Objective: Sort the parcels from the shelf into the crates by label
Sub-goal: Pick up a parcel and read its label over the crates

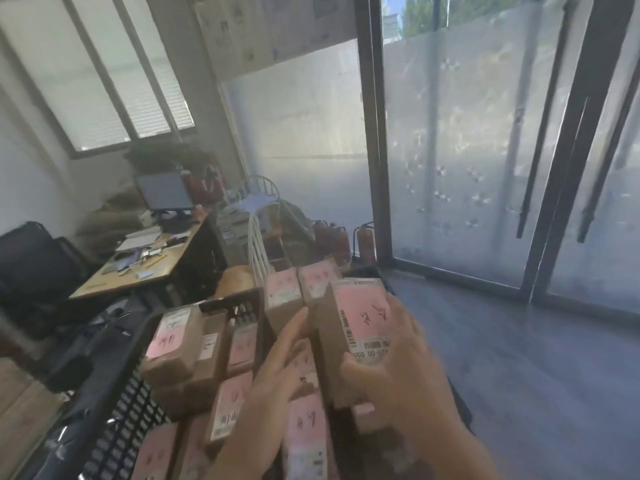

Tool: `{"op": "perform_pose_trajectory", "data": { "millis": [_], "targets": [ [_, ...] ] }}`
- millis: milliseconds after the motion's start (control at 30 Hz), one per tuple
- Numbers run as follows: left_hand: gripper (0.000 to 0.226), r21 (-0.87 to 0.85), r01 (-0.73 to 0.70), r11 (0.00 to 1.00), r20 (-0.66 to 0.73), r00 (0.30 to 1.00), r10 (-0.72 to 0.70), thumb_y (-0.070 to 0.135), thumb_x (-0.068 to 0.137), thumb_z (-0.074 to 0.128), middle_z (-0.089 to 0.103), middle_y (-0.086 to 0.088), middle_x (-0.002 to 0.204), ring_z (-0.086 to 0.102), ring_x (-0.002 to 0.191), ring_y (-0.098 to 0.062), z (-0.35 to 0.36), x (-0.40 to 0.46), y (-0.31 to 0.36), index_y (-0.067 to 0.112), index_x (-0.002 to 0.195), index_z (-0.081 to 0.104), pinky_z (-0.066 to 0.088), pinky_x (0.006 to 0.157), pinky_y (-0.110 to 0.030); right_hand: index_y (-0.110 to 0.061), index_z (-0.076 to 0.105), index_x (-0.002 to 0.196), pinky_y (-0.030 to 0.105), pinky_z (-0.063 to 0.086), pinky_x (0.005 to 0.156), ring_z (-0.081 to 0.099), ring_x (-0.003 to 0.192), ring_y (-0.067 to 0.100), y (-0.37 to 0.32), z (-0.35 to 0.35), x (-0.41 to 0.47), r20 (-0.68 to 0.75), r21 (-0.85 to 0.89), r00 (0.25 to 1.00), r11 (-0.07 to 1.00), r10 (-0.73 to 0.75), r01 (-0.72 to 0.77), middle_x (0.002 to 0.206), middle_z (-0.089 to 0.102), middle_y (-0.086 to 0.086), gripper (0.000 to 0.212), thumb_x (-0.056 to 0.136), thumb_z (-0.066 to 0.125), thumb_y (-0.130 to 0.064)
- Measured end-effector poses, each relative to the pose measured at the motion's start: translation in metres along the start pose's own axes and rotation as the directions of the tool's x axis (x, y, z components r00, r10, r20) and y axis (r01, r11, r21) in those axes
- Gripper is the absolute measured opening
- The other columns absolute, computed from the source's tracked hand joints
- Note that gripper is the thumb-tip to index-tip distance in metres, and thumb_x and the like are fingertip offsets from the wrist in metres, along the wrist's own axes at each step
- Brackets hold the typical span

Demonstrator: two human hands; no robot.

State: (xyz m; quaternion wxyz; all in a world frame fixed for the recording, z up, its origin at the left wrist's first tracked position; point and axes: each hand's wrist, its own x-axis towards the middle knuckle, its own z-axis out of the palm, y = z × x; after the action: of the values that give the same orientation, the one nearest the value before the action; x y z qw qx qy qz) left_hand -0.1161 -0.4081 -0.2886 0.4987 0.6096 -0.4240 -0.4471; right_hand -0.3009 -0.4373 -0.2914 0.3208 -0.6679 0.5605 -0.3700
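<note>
Our right hand (pixel 398 362) grips a stiff, seemingly light parcel (pixel 353 327) by its sides; left hand (pixel 280 362) open, steadying it.

brown parcels (pixel 175 344) with pink labels, black lattice-sided crate (pixel 121 407), grey floor (pixel 536 358)

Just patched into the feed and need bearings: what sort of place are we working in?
Probably a small office doubling as a parcel room. A desk with a monitor stands at the left, black crates hold labelled cardboard parcels, and fire extinguishers sit by frosted glass doors.
</note>
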Motion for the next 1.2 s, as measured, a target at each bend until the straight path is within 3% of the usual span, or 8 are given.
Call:
{"op": "perform_pose_trajectory", "data": {
  "millis": [100, 200, 300, 367, 533, 667, 967, 1200],
  "targets": [
    [0.068, 0.030, -0.022, 0.999, -0.099, 0.995, 0.025, 0.000, 0.099, 0.044, 0.050, 0.032, 0.147, 0.050, 0.131, 0.002, -0.004, 0.050, 0.022, 0.063, 0.121, 0.060, 0.055, 0.088, -0.039, -0.038, 0.022, 0.159, 0.018, 0.036, 0.064, 0.050, 0.102, 0.009, 0.028, -0.009, 0.074, -0.074, -0.079, 0.997, 0.996, 0.036, -0.042, 0.130, 0.036, -0.019, 0.099, 0.077, 0.077, -0.052],
    [0.066, 0.016, -0.027, 1.000, -0.187, 0.982, 0.030, 0.001, 0.091, 0.055, 0.049, 0.022, 0.148, 0.043, 0.148, -0.019, -0.006, 0.079, 0.037, 0.050, 0.135, 0.057, 0.054, 0.092, -0.033, -0.037, 0.027, 0.156, 0.034, 0.050, 0.078, 0.052, 0.109, 0.014, 0.053, -0.005, 0.136, -0.118, -0.152, 0.992, 0.987, 0.040, -0.057, 0.139, 0.040, -0.014, 0.095, 0.077, 0.076, -0.056],
    [0.048, 0.193, -0.132, 0.972, -0.161, 0.973, 0.164, 0.024, 0.096, 0.059, 0.051, 0.032, 0.142, 0.043, 0.137, 0.014, -0.007, 0.084, 0.036, 0.049, 0.138, 0.056, 0.044, 0.105, -0.018, -0.034, 0.030, 0.155, 0.038, 0.055, 0.078, 0.052, 0.108, 0.014, 0.064, 0.016, 0.182, -0.083, -0.192, 0.995, 0.979, 0.050, -0.066, 0.141, 0.041, -0.011, 0.095, 0.076, 0.076, -0.059],
    [0.050, 0.387, -0.155, 0.909, -0.195, 0.950, 0.244, 0.013, 0.103, 0.056, 0.053, 0.035, 0.134, 0.043, 0.118, 0.031, -0.014, 0.088, 0.027, 0.049, 0.137, 0.056, 0.040, 0.099, -0.004, -0.034, 0.032, 0.152, 0.038, 0.059, 0.077, 0.054, 0.107, 0.014, 0.067, 0.033, 0.207, -0.047, -0.213, 0.998, 0.976, 0.043, -0.052, 0.136, 0.041, -0.011, 0.092, 0.075, 0.074, -0.061],
    [0.060, 0.670, -0.028, 0.742, -0.267, 0.923, 0.276, 0.059, 0.083, 0.049, 0.041, 0.031, 0.148, 0.027, 0.148, 0.003, -0.043, 0.114, 0.019, 0.058, 0.143, 0.047, 0.027, 0.123, -0.046, -0.036, 0.038, 0.144, 0.033, 0.051, 0.069, 0.056, 0.101, 0.017, 0.077, 0.070, 0.249, 0.059, -0.285, 0.997, 0.958, 0.047, -0.028, 0.126, 0.041, -0.009, 0.079, 0.074, 0.066, -0.059],
    [0.061, 0.724, 0.061, 0.687, -0.301, 0.924, 0.235, 0.062, 0.089, 0.050, 0.022, 0.037, 0.159, -0.009, 0.143, 0.025, -0.059, 0.134, 0.000, 0.058, 0.149, 0.039, 0.011, 0.125, -0.043, -0.034, 0.038, 0.150, 0.038, 0.057, 0.078, 0.055, 0.112, 0.022, 0.079, 0.088, 0.265, 0.064, -0.344, 0.997, 0.939, 0.051, -0.026, 0.136, 0.041, -0.004, 0.080, 0.078, 0.052, -0.065],
    [0.071, 0.712, 0.133, 0.689, -0.294, 0.948, 0.120, 0.073, 0.085, 0.041, 0.013, 0.029, 0.168, -0.003, 0.158, -0.003, -0.067, 0.161, -0.020, 0.060, 0.153, 0.025, 0.016, 0.129, -0.053, -0.036, 0.028, 0.155, 0.047, 0.055, 0.096, 0.041, 0.136, 0.024, 0.081, 0.087, 0.270, 0.086, -0.449, 0.996, 0.894, 0.024, 0.017, 0.153, 0.033, -0.001, 0.090, 0.077, 0.045, -0.078],
    [0.074, 0.709, 0.073, 0.702, -0.299, 0.932, 0.205, 0.072, 0.082, 0.047, 0.012, 0.029, 0.168, -0.003, 0.158, -0.002, -0.058, 0.150, 0.007, 0.064, 0.151, 0.023, 0.015, 0.129, -0.052, -0.041, 0.017, 0.162, 0.058, 0.022, 0.127, 0.011, 0.161, 0.026, 0.053, 0.056, 0.258, 0.141, -0.457, 0.984, 0.874, -0.112, 0.165, 0.174, 0.012, 0.001, 0.094, 0.084, 0.052, -0.080]
  ]
}}
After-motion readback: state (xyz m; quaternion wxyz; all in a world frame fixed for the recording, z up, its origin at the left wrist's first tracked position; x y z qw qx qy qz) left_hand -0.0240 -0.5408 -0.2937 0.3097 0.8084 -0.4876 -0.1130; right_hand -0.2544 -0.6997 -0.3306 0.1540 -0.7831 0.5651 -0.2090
